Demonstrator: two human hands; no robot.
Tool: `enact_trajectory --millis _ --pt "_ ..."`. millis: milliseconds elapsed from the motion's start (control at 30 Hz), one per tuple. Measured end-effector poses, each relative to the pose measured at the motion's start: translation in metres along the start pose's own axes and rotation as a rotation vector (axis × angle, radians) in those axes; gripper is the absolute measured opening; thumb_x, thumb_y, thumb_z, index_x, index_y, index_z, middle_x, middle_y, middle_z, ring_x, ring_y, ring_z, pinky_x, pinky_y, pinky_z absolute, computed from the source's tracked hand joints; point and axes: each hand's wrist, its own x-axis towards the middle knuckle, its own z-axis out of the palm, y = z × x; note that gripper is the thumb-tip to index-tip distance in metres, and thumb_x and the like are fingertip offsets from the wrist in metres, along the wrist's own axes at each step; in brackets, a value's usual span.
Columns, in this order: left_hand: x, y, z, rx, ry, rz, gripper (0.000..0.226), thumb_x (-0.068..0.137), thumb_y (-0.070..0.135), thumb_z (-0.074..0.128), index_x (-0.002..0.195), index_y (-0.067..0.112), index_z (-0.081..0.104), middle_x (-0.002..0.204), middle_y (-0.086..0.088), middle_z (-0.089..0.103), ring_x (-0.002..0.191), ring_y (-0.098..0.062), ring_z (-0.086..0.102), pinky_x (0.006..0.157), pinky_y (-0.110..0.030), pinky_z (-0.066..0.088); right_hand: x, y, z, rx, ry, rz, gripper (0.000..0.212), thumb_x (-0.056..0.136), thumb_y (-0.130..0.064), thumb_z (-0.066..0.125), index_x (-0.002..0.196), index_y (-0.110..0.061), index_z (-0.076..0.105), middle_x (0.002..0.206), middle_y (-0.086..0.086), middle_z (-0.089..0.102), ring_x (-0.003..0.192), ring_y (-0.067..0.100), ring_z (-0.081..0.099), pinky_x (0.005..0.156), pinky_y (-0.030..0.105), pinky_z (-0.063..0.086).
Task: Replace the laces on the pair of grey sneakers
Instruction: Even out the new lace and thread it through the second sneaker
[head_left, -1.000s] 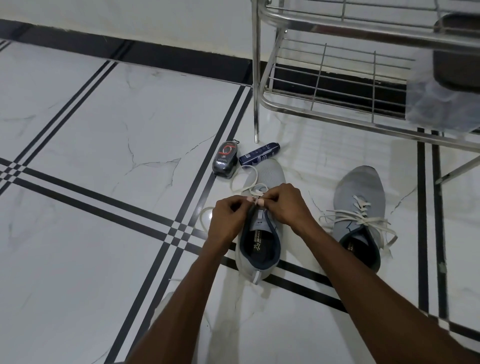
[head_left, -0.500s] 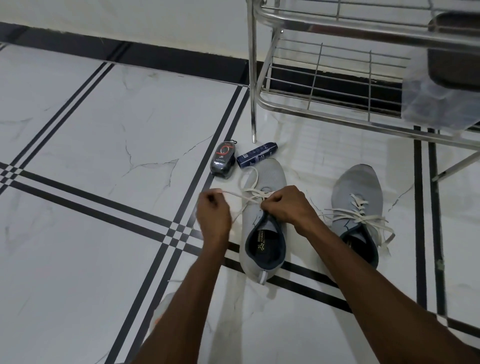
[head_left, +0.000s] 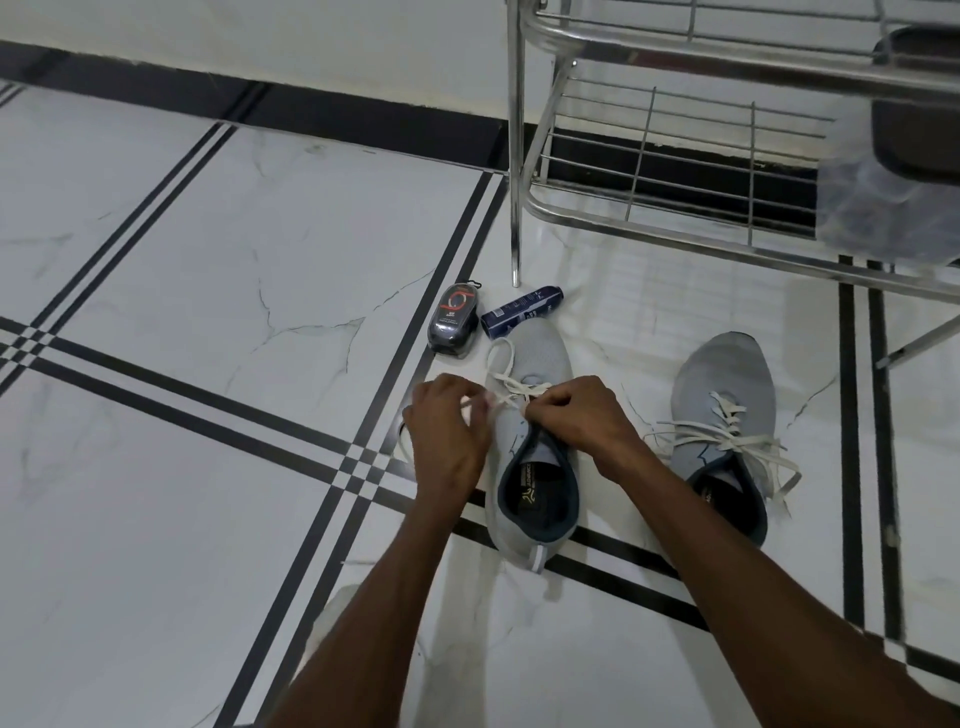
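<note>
Both hands work at the throat of the near grey knit sneaker w/ dark navy collar (head_left: 535, 467), which sits flat on the white marble-look tile floor w/ black stripe inlays (head_left: 208, 260), toe pointing away. Left hand (head_left: 449, 441) is curled, fingertips pinching the flat cream lace (head_left: 511, 387) just left of the eyelets; right hand (head_left: 576, 421) is curled too, pinching the lace at the tongue top, though which strand it has I can't tell. Risks, my read: lace is flat woven tape, so it can twist in an eyelet and lie uneven; a loose loop runs fwd over the toe and could snag or pull back out if tugged from one side only; shoe is light w/ soft mesh upper, so a hard pull may drag it over the glossy, slick-looking tile. Second grey sneaker (head_left: 722, 415) lies well apart to the right, laced but w/ ends splayed loose, prob still needs tying. Past the toe: dark glossy oval shoe-polish pack w/ red logo (head_left: 453, 325) and small navy cylindrical spray can (head_left: 522, 312) lying on its side, just beside each other. Shiny steel wire shoe rack (head_left: 675, 156) stands behind.
</note>
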Motion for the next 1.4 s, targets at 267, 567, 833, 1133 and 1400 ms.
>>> enact_trajectory --millis 267,567,833,1133,1400 --pt "0.021 -0.019 -0.024 0.076 0.168 -0.095 0.047 0.087 0.034 0.075 0.129 0.022 0.059 0.135 -0.002 0.058 0.131 -0.028 0.044 0.108 -0.037 0.032 0.004 0.002 0.003 0.005 -0.011 0.019 0.02 0.078 -0.026 0.074 0.08 -0.006 0.078 0.085 0.013 0.074 0.069 0.013 0.066 0.06 0.022 0.045" --pt "0.019 -0.017 -0.017 -0.14 0.291 -0.246 0.008 0.093 0.017 0.063 0.097 0.015 0.07 0.1 0.004 0.067 0.105 -0.021 0.057 0.092 -0.035 0.046 0.005 0.002 -0.001 0.029 0.011 0.01 0.015 0.078 -0.026 0.076 0.076 -0.012 0.08 0.078 0.004 0.076 0.076 0.012 0.069 0.062 0.021 0.047" --pt "0.022 -0.001 -0.002 -0.007 -0.075 0.215 0.04 0.089 0.032 0.074 0.127 0.024 0.063 0.14 0.0 0.052 0.134 -0.019 0.036 0.109 -0.024 0.03 0.004 0.001 -0.002 0.043 -0.003 0.011 0.012 0.079 -0.027 0.077 0.074 -0.016 0.08 0.073 -0.001 0.075 0.071 0.007 0.066 0.062 0.022 0.049" --pt "0.003 0.001 0.008 -0.258 -0.144 -0.08 0.007 0.1 0.015 0.056 0.095 0.016 0.061 0.095 0.003 0.067 0.095 -0.017 0.062 0.085 -0.034 0.05 0.002 0.001 -0.003 0.02 0.023 0.004 0.014 0.08 -0.024 0.074 0.079 -0.012 0.08 0.078 0.006 0.076 0.072 0.013 0.067 0.067 0.031 0.055" --pt "0.006 0.01 -0.002 -0.21 -0.142 -0.176 0.026 0.104 0.04 0.051 0.098 0.021 0.068 0.065 0.002 0.071 0.06 -0.008 0.067 0.069 -0.043 0.058 0.002 0.002 -0.008 0.032 0.032 0.015 0.01 0.08 -0.023 0.075 0.074 -0.017 0.081 0.071 -0.001 0.075 0.073 0.012 0.069 0.068 0.03 0.056"
